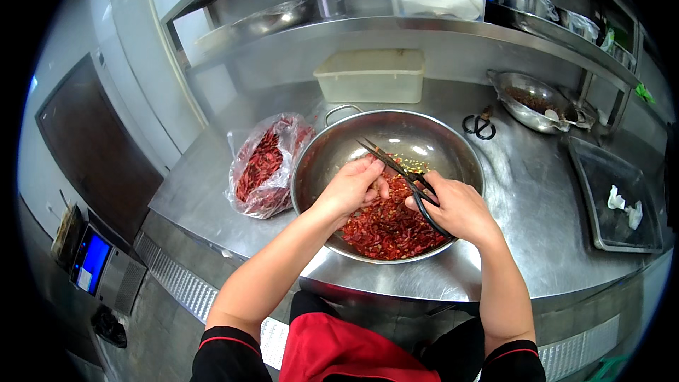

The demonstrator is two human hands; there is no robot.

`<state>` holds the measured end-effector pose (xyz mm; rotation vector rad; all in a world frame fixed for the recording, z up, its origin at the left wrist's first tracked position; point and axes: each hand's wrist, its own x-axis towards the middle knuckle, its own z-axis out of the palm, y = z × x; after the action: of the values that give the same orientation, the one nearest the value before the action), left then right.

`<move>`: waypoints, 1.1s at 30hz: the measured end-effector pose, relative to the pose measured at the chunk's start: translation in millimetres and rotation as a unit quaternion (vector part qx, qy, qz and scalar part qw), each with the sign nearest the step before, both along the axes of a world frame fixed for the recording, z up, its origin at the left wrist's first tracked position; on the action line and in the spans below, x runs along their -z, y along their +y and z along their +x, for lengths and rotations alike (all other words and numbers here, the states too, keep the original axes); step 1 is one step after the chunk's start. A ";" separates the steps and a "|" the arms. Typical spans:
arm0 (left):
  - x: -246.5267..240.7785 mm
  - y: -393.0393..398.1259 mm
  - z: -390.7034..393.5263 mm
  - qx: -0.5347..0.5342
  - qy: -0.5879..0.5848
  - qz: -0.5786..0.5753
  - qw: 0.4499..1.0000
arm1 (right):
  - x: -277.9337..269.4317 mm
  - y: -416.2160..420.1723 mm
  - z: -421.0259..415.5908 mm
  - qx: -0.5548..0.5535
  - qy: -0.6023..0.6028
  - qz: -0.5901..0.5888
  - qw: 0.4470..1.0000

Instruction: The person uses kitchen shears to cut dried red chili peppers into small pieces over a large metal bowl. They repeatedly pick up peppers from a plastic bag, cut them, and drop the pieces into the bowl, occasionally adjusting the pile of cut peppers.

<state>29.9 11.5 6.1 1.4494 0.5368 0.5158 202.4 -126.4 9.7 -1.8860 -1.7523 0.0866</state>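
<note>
A wide stainless steel bowl [330, 151] sits before me, with cut dried red chillies [395, 228] and pale seeds [411, 164] in it. My right hand [456, 204] grips black-handled scissors [419, 185], their blades slightly apart and pointing up and left over the bowl. Close beside the blades, my left hand [360, 183] has thumb and fingers drawn together. Whether a chilli is pinched there is hard to make out. Left of the bowl lies an open clear plastic bag [289, 156] of whole dried red chillies [260, 167].
Behind the bowl stands a pale plastic tub [371, 87]. To the right, a second pair of scissors [480, 127], a metal pan [522, 85] with dark contents and a tray [604, 228] holding crumpled white scraps rest on the steel table [525, 254]. A shelf [366, 24] overhangs the back.
</note>
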 end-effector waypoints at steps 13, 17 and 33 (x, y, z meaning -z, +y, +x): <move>1.3 -2.0 -8.7 -0.028 -0.033 -0.053 0.998 | -2.9 0.9 -1.2 0.024 -0.011 -0.005 1.000; 10.3 4.4 -12.7 -0.028 -0.042 -0.039 0.998 | -3.7 1.3 -3.3 0.030 -0.009 -0.012 0.999; 7.6 3.2 -14.2 -0.031 -0.045 -0.044 0.998 | 2.2 2.1 -0.5 0.027 0.010 0.004 1.000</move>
<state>15.8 14.7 -1.5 1.3230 0.5276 0.5969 202.0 -124.3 7.5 -1.9205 -1.6848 0.0772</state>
